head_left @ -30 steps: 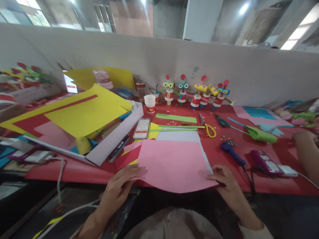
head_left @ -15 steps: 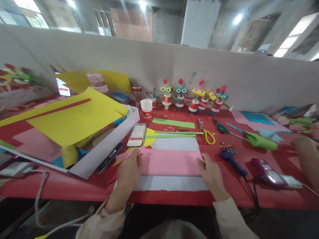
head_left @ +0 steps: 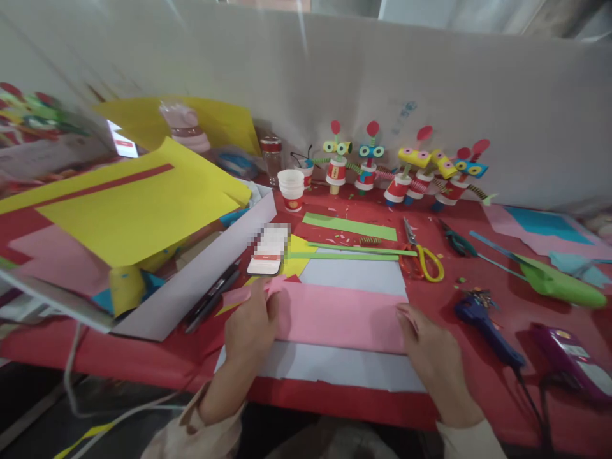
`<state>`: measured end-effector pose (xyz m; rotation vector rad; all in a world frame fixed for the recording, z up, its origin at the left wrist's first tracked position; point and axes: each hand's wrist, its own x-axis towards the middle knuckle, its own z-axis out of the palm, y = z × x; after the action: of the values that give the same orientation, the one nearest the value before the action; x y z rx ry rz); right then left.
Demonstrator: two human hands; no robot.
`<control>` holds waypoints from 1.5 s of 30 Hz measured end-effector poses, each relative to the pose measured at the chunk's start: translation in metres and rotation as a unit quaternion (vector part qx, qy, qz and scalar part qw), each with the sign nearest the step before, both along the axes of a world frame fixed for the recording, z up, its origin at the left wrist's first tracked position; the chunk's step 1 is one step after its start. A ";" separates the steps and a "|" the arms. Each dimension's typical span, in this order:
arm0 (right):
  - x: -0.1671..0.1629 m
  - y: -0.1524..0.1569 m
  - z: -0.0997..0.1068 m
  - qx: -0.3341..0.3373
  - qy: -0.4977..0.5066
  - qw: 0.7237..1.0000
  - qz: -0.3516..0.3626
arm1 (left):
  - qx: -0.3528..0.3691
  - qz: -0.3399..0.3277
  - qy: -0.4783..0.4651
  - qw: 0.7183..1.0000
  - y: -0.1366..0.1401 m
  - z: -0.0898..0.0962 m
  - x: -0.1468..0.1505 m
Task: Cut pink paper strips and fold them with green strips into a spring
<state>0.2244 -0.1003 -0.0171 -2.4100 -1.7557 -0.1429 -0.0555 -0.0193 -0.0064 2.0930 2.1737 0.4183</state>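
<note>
A pink paper sheet, folded or cut into a wide band, lies across a white sheet before me. My left hand grips its left end, fingers bent and thumb against the paper. At the right end, my right hand pinches the edge between thumb and fingers. Thin green paper strips cross the white sheet's far side. Scissors with red and yellow handles rest beyond my right hand. Yellow and red paper scraps show under and beside my left hand.
A white box holding coloured paper stands left, with pens alongside. A phone lies beyond my left hand. Several paper-cup figures line the back wall. Rightward are a blue glue gun, pliers and a purple device.
The camera has tilted down and turned left, so the table things appear shifted rightward. Both hands stay at the pink paper's ends. Another person's arm at the right has gone out of view.
</note>
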 end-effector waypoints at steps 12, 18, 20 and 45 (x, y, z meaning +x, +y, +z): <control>0.001 -0.004 -0.006 0.035 -0.019 0.999 0.018 | -0.069 0.040 -0.071 0.994 -0.001 0.004 0.001; 0.000 -0.002 -0.004 -0.003 -0.060 0.998 0.017 | -0.102 0.048 -0.044 0.993 0.004 0.009 0.003; 0.001 -0.001 -0.003 -0.012 -0.053 0.998 0.009 | -0.109 0.049 -0.030 0.992 0.005 0.011 0.004; -0.023 0.007 0.011 -0.070 -0.052 0.991 -0.104 | -0.019 -0.013 0.055 0.998 -0.002 0.009 0.003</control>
<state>0.2016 -0.0935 -0.0056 -2.7317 -1.5989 -0.1767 -0.0526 -0.0217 0.0029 2.1699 2.1919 0.2619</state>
